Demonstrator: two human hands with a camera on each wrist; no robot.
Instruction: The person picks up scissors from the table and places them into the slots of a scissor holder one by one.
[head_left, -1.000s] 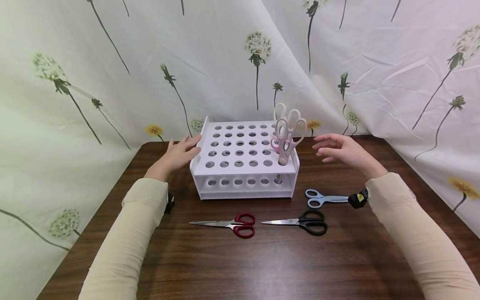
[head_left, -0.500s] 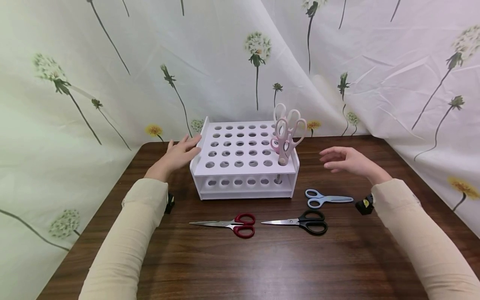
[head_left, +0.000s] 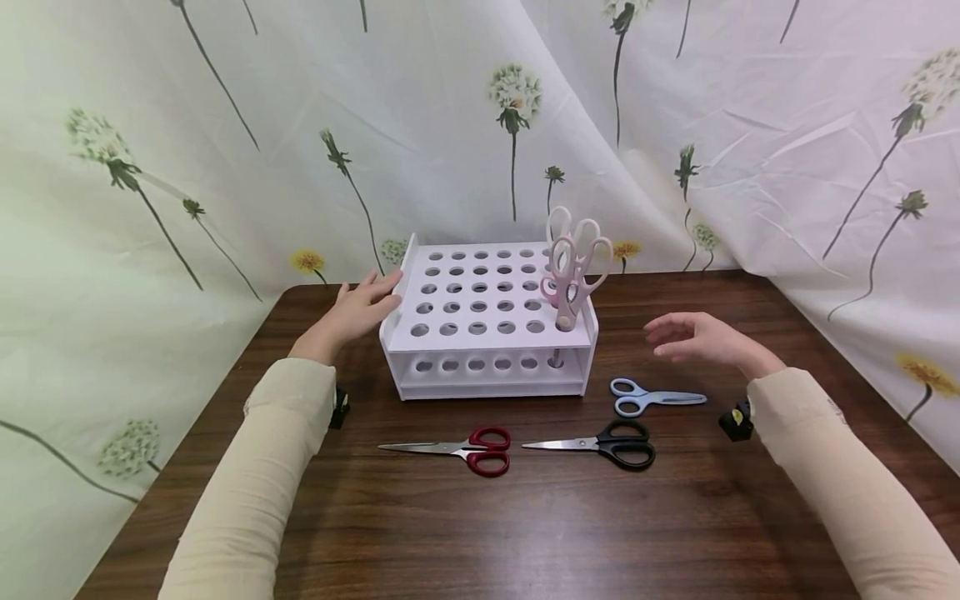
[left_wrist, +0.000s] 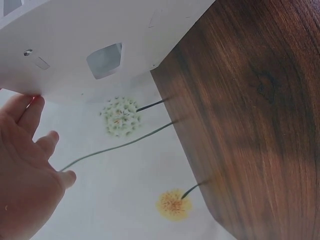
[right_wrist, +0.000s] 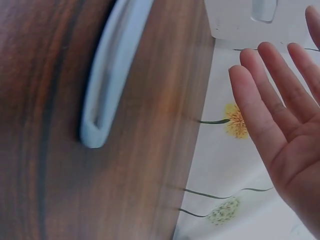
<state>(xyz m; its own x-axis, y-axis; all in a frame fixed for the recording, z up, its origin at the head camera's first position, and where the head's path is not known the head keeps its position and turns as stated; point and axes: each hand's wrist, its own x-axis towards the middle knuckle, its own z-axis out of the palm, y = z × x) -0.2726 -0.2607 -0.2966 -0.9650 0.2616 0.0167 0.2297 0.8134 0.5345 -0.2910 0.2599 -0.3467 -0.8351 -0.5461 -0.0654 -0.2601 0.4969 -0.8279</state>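
Observation:
A white rack (head_left: 480,333) with rows of round holes stands at the table's back. My left hand (head_left: 352,315) rests its fingertips on the rack's left side; the left wrist view shows the fingers (left_wrist: 31,116) against that panel. Several pale pink and white scissors (head_left: 567,310) stand handles up in the rack's right column. My right hand (head_left: 697,337) hovers right of the rack, fingers relaxed, holding nothing. Below it lie light blue scissors (head_left: 663,398), whose tip end also shows in the right wrist view. Red-handled scissors (head_left: 480,450) and black-handled scissors (head_left: 618,444) lie in front of the rack.
The dark wooden table (head_left: 487,542) carries everything. A white cloth (head_left: 442,125) printed with dandelions hangs behind and at both sides. Black wrist cameras sit under both beige sleeves (head_left: 288,408).
My right hand has drawn back toward the right and nearer to me, uncovering the tip of the light blue scissors. The left hand and the rack have stayed in place.

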